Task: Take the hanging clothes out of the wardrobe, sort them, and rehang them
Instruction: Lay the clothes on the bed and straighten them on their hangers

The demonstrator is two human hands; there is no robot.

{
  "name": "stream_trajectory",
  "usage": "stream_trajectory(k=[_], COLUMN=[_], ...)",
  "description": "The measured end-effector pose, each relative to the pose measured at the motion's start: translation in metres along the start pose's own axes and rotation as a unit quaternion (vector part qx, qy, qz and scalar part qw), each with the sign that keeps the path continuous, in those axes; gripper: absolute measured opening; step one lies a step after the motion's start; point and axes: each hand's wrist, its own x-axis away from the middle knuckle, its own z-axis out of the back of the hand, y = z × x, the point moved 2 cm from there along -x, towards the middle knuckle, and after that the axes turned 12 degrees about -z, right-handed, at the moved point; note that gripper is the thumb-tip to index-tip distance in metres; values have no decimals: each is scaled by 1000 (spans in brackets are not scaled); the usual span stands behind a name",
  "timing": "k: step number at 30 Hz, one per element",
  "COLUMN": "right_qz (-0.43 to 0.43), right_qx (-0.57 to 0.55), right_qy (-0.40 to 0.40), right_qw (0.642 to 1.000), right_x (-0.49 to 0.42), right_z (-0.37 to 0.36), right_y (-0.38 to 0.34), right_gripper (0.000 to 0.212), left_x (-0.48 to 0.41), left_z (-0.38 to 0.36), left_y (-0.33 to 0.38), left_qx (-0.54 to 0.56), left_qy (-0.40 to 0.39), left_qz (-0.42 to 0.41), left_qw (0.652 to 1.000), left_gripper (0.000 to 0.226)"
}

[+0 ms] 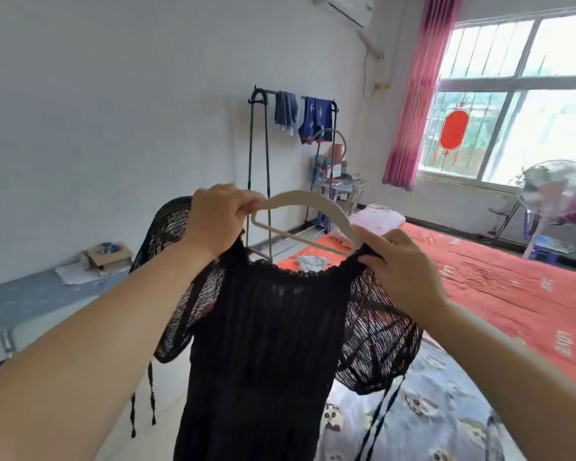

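I hold up a black knitted dress [263, 344] with sheer puffed sleeves in front of me. A cream hanger [305, 212] sits at its neckline. My left hand [218, 219] grips the hanger's left end together with the dress's left shoulder. My right hand [403, 271] pinches the dress's right shoulder over the hanger's right end. Behind stands a black clothes rack [260, 144] against the wall, with a grey-blue garment [286, 111] and a dark blue patterned garment [316, 123] draped over its rail. The hanger's hook is hidden.
A bed with an orange-red cover [496, 284] fills the right side, with a pink folded cloth [376, 219] and a small white garment [311, 262] on it. A patterned blue blanket [429, 414] lies below. A cluttered shelf [335, 174], a fan [549, 194] and a cardboard box [108, 256] stand around.
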Motion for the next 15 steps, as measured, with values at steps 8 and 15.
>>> stream_trajectory(k=[8,15], right_qz=[-3,-13], right_qx=[-9,-23], right_qy=[-2,-16], right_qw=[1000,1000], right_x=[-90,-185], right_z=[-94,-190], right_y=[-2,37], right_gripper=[47,48], left_x=[-23,-51], left_z=[-72,-179], left_y=[-116,-211], left_qx=[-12,15], left_qy=[-5,-15], left_qz=[-4,7], left_qw=[1000,1000], left_gripper=[17,21])
